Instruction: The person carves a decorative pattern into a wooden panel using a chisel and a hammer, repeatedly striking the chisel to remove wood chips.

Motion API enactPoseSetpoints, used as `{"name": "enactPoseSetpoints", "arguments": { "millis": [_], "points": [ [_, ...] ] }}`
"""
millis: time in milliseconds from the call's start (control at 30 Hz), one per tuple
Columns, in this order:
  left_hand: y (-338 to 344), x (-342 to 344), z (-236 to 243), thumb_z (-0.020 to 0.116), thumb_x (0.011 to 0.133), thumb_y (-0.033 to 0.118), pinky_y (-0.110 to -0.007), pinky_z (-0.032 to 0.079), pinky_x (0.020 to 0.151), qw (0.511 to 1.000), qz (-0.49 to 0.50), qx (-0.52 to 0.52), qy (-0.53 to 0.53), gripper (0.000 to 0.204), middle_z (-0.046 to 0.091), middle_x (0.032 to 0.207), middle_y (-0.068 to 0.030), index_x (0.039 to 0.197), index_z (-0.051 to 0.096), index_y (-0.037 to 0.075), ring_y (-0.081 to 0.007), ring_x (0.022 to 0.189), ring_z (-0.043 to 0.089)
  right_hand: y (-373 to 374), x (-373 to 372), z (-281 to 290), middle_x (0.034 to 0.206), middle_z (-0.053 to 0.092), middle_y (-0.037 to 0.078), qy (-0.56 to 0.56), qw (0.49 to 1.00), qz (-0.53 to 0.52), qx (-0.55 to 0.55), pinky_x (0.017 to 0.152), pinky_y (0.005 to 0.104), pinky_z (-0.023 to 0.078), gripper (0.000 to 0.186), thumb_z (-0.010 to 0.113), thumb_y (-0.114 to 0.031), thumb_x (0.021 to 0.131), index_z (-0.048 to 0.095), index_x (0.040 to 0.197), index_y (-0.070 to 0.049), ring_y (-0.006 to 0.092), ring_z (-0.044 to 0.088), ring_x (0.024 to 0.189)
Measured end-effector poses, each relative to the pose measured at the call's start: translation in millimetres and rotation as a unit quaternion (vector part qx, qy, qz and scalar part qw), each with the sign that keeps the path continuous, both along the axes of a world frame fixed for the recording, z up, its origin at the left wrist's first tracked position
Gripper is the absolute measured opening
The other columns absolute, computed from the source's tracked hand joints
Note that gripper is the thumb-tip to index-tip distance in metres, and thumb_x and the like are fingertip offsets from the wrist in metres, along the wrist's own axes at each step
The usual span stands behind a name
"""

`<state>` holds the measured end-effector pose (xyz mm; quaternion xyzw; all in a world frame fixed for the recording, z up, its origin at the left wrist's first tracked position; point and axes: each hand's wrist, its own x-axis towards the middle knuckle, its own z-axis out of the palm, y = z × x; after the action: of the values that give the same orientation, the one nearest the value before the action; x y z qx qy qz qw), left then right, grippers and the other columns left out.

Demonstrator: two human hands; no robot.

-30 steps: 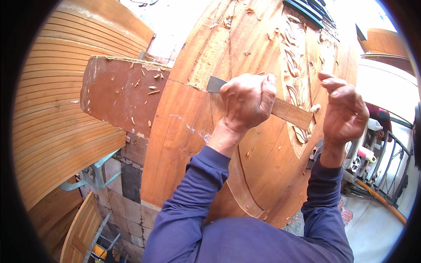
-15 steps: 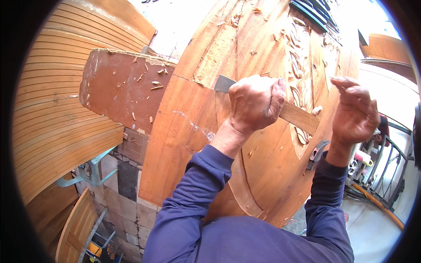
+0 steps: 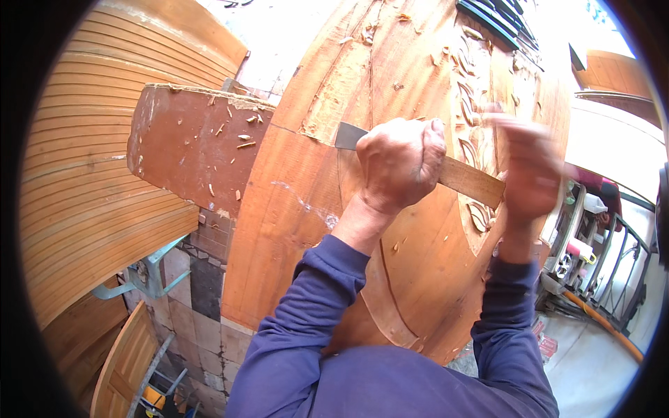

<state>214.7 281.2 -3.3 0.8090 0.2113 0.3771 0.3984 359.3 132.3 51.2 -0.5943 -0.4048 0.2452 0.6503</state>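
Note:
My left hand (image 3: 398,161) is closed round the flat wooden handle (image 3: 472,184) of a chisel, whose steel blade (image 3: 348,136) lies at the lower end of a pale recess (image 3: 324,97) cut in a large wooden panel (image 3: 272,251). My right hand (image 3: 526,164) is a motion blur at the handle's far end; whether it touches the handle or how its fingers are bent I cannot tell. A band of carved leaves (image 3: 479,216) runs up the panel's right part, with loose shavings about it.
A red-brown board (image 3: 188,143) with chips juts out left of the panel. Grooved wooden boards (image 3: 104,174) and a teal stand (image 3: 150,272) are farther left, over tiles. Dark strip-shaped tools (image 3: 488,24) rest atop the panel. A cluttered metal rack (image 3: 613,265) stands right.
My right hand has swung left to the end of the handle and blurred. My left hand keeps its grip, with the chisel in much the same place.

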Motion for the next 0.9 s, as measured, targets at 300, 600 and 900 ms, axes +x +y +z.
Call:
{"name": "enactPoseSetpoints", "arguments": {
  "millis": [300,600,900],
  "points": [
    [-2,-8,-4,0.057,0.104,0.023,-0.043,0.050,0.058,0.998,-0.049,0.016,-0.037,0.036,0.067,0.068,-0.0115,0.076,0.071,0.006,-0.0318,0.060,0.064,-3,14,13,0.125,0.072,0.035,0.004,0.981,-0.020,0.192,0.117,0.0620,0.049,0.061,0.025,-0.025,0.112,0.063,0.126,0.021,0.0500,0.070,0.122],
    [4,-3,5,0.052,0.108,0.026,-0.043,0.050,0.060,1.000,-0.024,-0.018,-0.009,0.042,0.066,0.065,-0.0092,0.074,0.072,0.010,-0.0319,0.062,0.065,11,-25,4,0.131,0.067,0.039,0.050,0.998,0.008,0.038,0.114,0.0507,0.048,0.063,0.036,-0.029,0.106,0.063,0.127,0.023,0.0490,0.069,0.120],
    [8,2,1,0.062,0.100,0.020,-0.044,0.052,0.060,1.000,-0.006,-0.003,-0.019,0.029,0.069,0.068,-0.0129,0.077,0.075,0.007,-0.0334,0.064,0.067,-1,-22,3,0.121,0.074,0.033,0.054,0.997,-0.048,0.015,0.124,0.0537,0.038,0.064,0.032,-0.036,0.111,0.066,0.126,0.016,0.0429,0.068,0.125]
  ]
}}
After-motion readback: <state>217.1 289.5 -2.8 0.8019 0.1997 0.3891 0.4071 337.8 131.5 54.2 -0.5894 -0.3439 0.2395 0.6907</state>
